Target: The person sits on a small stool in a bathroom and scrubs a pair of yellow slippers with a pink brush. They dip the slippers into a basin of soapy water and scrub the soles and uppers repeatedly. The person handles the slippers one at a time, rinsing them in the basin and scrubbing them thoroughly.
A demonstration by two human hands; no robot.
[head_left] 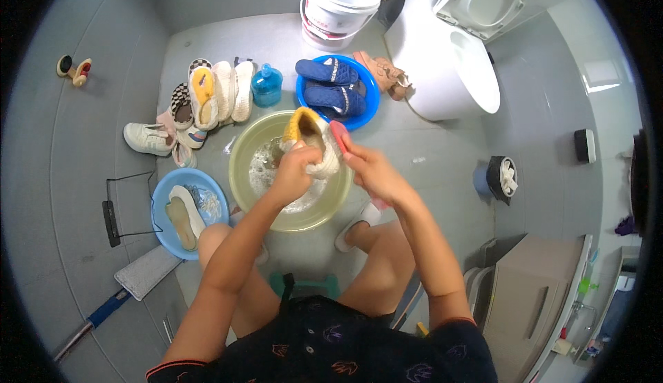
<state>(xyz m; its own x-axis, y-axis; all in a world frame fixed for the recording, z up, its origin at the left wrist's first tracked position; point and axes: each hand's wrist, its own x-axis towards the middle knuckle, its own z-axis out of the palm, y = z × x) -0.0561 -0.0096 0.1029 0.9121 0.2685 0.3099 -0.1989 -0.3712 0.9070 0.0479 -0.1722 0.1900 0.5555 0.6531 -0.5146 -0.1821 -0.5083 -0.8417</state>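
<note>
Over a pale green basin [236,169] of sudsy water, my left hand [295,172] grips a white shoe [322,164] with a yellow lining around its opening. The shoe's opening faces up. My right hand [376,172] is closed around a pink-red scrub brush [338,134], whose head rests against the right side of the shoe. How the bristles meet the shoe is hard to make out.
Left of the basin, a light blue basin [219,234] holds insoles and laces. Several shoes [204,96] and a blue bottle [267,86] stand behind. A blue basin [373,100] holds slippers [335,98]. A bucket [338,6], toilet [445,72] and bin [494,179] stand farther off.
</note>
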